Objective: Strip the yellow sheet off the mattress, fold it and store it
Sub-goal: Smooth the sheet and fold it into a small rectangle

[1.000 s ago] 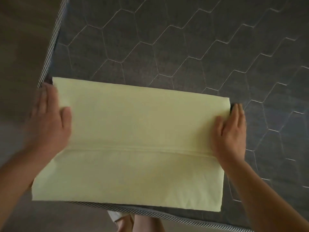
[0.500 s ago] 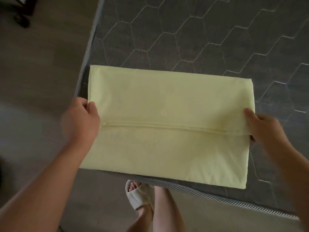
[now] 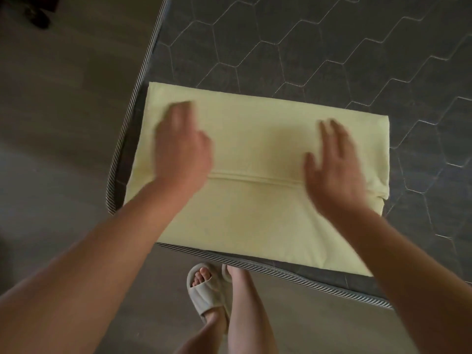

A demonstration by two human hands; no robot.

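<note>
The yellow sheet [image 3: 255, 139] lies folded into a flat rectangle at the near left corner of the dark grey mattress [image 3: 319, 54], with a seam line running across its middle. My left hand [image 3: 181, 146] lies flat on the sheet's left half, fingers straight and blurred by motion. On the right half my right hand [image 3: 334, 164] is spread flat, fingers extended, palm down over the seam. Neither hand grips the cloth.
The mattress has hexagon quilting and a striped piping edge [image 3: 281, 273] along its near and left sides. Brown floor [image 3: 63, 123] lies to the left and in front. My leg and a foot in a pale slipper [image 3: 207, 290] stand just before the mattress edge.
Both hands have left the sheet's side edges and moved inward onto its top, now lying flat. The camera view has shifted right, so the sheet sits more centred.
</note>
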